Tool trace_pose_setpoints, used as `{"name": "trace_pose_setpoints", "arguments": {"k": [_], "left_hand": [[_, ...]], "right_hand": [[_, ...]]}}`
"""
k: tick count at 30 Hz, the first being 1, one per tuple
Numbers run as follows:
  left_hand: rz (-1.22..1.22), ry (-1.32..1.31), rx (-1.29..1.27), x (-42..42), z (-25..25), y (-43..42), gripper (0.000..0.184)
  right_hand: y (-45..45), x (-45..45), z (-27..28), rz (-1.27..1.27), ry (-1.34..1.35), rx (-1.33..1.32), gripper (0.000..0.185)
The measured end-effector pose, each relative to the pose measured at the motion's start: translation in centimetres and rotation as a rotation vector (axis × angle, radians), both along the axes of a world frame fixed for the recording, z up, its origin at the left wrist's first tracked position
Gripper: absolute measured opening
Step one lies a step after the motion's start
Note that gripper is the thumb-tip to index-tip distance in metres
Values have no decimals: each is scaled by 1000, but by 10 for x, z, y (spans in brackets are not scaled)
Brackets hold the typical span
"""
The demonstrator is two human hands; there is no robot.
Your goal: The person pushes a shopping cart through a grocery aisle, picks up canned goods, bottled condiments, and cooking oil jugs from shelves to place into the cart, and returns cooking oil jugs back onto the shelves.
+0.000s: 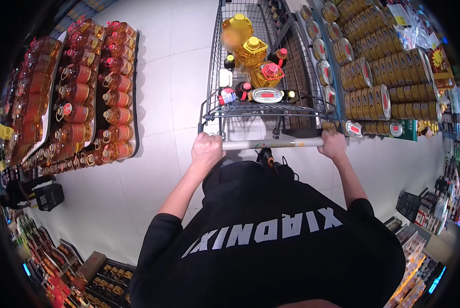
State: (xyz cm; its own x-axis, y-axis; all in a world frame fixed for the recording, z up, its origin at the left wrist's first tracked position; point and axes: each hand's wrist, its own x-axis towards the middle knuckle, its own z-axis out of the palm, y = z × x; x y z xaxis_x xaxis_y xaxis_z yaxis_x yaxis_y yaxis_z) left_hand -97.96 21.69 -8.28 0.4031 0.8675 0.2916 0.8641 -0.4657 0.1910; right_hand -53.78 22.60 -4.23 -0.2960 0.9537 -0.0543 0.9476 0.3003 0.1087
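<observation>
Both hands grip the light-coloured handle [271, 144] of a shopping cart [214, 61]. My left hand [208, 149] is wrapped round its left end, and my right hand [334, 145] round its right end. Inside the wire basket stand large bottles of yellow oil, one with a yellow cap [252, 50] and one with a red cap [267, 75]. Several dark bottles [244, 91] stand around them. An oval tin [267, 95] lies near the basket's handle side, beside a small white-and-red item [227, 96].
At the left, stacked racks hold red-capped oil bottles [118, 99]. Stacked golden tins [367, 101] line the right side, close to the cart. A person [18, 192] is at the far left by a black basket [49, 197]. Another dark basket [409, 205] is at the right.
</observation>
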Motion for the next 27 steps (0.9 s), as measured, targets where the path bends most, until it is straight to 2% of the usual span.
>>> {"name": "trace_pose_setpoints", "arguments": {"k": [3,4,12,17,27], "left_hand": [[-45,-32,-3,-9,1,48,22],[-51,-4,-3,-10,1,65,22],[-107,7,26,-18,11,182,18],[-45,58,11,-27,20,258,14],[48,136,36,-38,42,407,11]], "right_hand": [[41,-8,-3,4,47,119,16],[54,-11,-3,-60,39,79,16],[161,-21,5,-89,9,196,20],[230,-37,17,-93,61,251,20],[380,-47,34,-81,116,164,27]]}}
